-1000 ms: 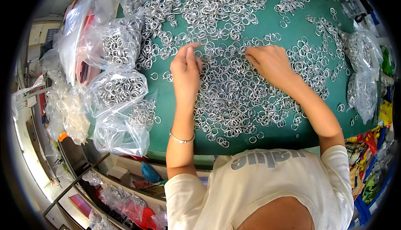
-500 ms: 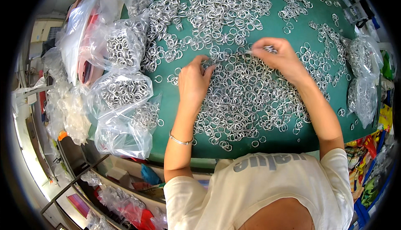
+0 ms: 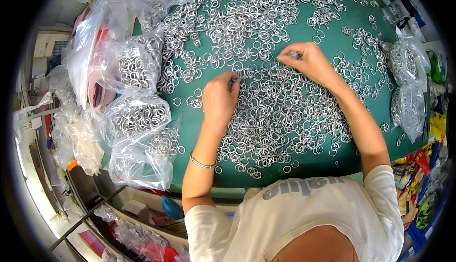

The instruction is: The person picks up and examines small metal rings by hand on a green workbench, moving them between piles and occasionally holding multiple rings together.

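Right hand [image 3: 308,62], two o'clock, curled around metal rings [image 3: 294,55]. Left hand [image 3: 219,96], twelve o'clock: cannot tell whether gripping.

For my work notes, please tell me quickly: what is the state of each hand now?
Left hand: curled; cannot tell whether it holds anything.
Right hand: closed around some metal rings.

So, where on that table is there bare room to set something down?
The clearest strip of green tabletop lies between the left forearm and the clear plastic bags. A narrower strip borders the cream T-shirt. Metal rings crowd the space between and beyond the left hand and right hand.
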`<act>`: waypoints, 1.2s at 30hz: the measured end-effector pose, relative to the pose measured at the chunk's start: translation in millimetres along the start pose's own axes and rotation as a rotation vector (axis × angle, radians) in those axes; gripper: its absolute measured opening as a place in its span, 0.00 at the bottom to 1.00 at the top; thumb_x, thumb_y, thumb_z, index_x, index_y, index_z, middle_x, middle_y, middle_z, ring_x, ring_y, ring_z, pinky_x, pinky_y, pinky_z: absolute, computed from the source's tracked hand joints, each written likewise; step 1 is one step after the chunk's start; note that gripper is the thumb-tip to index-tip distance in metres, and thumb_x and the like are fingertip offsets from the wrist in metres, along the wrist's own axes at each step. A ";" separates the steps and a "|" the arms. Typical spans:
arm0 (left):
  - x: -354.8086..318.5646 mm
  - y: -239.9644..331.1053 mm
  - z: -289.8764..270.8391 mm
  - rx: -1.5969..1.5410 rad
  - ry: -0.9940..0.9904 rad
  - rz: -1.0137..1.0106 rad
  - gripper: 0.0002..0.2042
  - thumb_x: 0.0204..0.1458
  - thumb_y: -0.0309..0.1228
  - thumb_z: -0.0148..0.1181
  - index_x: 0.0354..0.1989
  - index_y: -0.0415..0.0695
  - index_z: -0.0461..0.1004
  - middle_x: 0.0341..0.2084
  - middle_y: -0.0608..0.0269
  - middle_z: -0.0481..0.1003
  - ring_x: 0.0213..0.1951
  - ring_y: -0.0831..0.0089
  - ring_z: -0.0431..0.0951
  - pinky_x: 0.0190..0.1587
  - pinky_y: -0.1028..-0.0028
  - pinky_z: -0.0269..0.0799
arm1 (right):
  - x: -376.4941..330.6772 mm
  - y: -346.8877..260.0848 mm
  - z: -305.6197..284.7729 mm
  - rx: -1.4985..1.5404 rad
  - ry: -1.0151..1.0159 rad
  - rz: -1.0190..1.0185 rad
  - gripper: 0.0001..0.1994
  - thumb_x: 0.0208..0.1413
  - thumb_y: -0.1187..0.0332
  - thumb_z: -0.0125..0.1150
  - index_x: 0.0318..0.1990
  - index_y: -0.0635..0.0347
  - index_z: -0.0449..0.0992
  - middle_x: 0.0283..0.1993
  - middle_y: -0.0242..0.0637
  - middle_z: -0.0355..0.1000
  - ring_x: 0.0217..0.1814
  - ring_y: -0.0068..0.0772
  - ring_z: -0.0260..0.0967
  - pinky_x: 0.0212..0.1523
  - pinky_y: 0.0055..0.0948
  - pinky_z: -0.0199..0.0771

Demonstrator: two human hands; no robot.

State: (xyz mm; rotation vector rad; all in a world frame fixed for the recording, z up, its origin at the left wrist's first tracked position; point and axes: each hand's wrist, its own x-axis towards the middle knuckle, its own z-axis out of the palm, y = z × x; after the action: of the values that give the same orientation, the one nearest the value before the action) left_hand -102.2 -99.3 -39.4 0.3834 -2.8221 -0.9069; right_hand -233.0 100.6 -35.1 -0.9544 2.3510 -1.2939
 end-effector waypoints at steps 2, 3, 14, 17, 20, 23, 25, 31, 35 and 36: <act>-0.9 4.3 -5.4 -0.126 0.022 -0.072 0.05 0.44 0.24 0.61 0.29 0.37 0.73 0.11 0.58 0.65 0.14 0.68 0.63 0.20 0.70 0.59 | -0.2 7.0 5.6 -0.094 -0.007 -0.119 0.12 0.51 0.61 0.58 0.31 0.61 0.78 0.23 0.37 0.71 0.25 0.23 0.65 0.28 0.29 0.64; -1.4 5.7 -7.3 -0.190 0.032 -0.107 0.05 0.44 0.23 0.60 0.28 0.36 0.73 0.10 0.59 0.63 0.13 0.71 0.60 0.19 0.72 0.58 | -1.3 8.8 6.1 -0.110 -0.006 -0.118 0.12 0.51 0.60 0.59 0.31 0.61 0.78 0.23 0.37 0.71 0.24 0.24 0.65 0.27 0.29 0.64; -19.7 -14.7 -18.3 -0.410 -0.094 -0.215 0.04 0.41 0.21 0.61 0.27 0.38 0.73 0.12 0.70 0.60 0.16 0.82 0.57 0.19 0.79 0.54 | 11.7 0.4 25.0 -0.374 0.049 -0.213 0.08 0.50 0.65 0.57 0.35 0.55 0.78 0.31 0.38 0.75 0.30 0.42 0.72 0.30 0.35 0.71; -21.9 -14.6 -23.3 -0.044 0.122 -0.063 0.05 0.42 0.22 0.60 0.29 0.38 0.73 0.14 0.61 0.65 0.15 0.70 0.63 0.21 0.73 0.59 | 4.4 2.2 23.0 -0.355 0.093 -0.211 0.09 0.52 0.62 0.57 0.30 0.57 0.79 0.22 0.39 0.73 0.22 0.42 0.68 0.25 0.33 0.68; -31.4 -9.6 -28.1 0.034 0.093 -0.092 0.07 0.44 0.23 0.60 0.32 0.39 0.73 0.16 0.55 0.67 0.17 0.61 0.67 0.22 0.68 0.61 | -20.7 -7.5 8.2 -0.003 0.075 -0.043 0.18 0.56 0.58 0.52 0.23 0.62 0.78 0.11 0.34 0.66 0.13 0.26 0.60 0.16 0.26 0.61; -47.4 -3.9 -28.6 -0.027 0.072 -0.136 0.08 0.44 0.23 0.60 0.34 0.39 0.73 0.15 0.57 0.66 0.16 0.65 0.65 0.21 0.69 0.60 | -50.1 -15.1 -10.0 0.944 -0.386 0.498 0.19 0.58 0.58 0.50 0.24 0.65 0.77 0.08 0.27 0.59 0.11 0.16 0.55 0.10 0.20 0.52; -60.7 4.4 -31.6 -0.096 0.020 -0.165 0.08 0.43 0.23 0.61 0.34 0.39 0.73 0.15 0.57 0.66 0.15 0.67 0.64 0.20 0.70 0.60 | -61.3 -32.0 -0.2 1.038 -0.339 0.564 0.15 0.59 0.63 0.48 0.32 0.67 0.75 0.09 0.23 0.54 0.09 0.12 0.50 0.08 0.15 0.45; -100.1 5.1 -34.3 -0.118 0.059 -0.223 0.08 0.42 0.22 0.62 0.32 0.39 0.74 0.12 0.64 0.60 0.15 0.77 0.57 0.18 0.76 0.53 | -77.7 -45.3 21.4 0.942 -0.315 0.608 0.10 0.57 0.67 0.51 0.38 0.66 0.74 0.12 0.23 0.57 0.10 0.10 0.47 0.09 0.16 0.44; -117.7 6.0 -35.5 -0.089 0.077 -0.255 0.08 0.42 0.22 0.62 0.33 0.39 0.74 0.16 0.57 0.67 0.15 0.70 0.62 0.19 0.73 0.59 | -73.5 -38.7 43.7 -0.186 0.101 -0.131 0.07 0.52 0.67 0.56 0.36 0.58 0.75 0.17 0.36 0.69 0.16 0.33 0.67 0.17 0.30 0.63; -121.9 4.3 -34.7 -0.088 0.099 -0.269 0.08 0.42 0.22 0.62 0.33 0.39 0.74 0.16 0.58 0.67 0.15 0.70 0.62 0.19 0.73 0.59 | -68.0 -50.7 37.7 -0.192 -0.047 0.155 0.07 0.49 0.67 0.59 0.36 0.55 0.75 0.25 0.40 0.73 0.25 0.42 0.71 0.25 0.35 0.68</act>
State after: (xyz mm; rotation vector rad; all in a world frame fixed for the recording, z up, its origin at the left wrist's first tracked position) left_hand 21.1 -80.0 -17.0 0.7874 -2.6708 -1.0263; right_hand -141.9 103.3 -17.8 -0.8262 2.4917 -0.9920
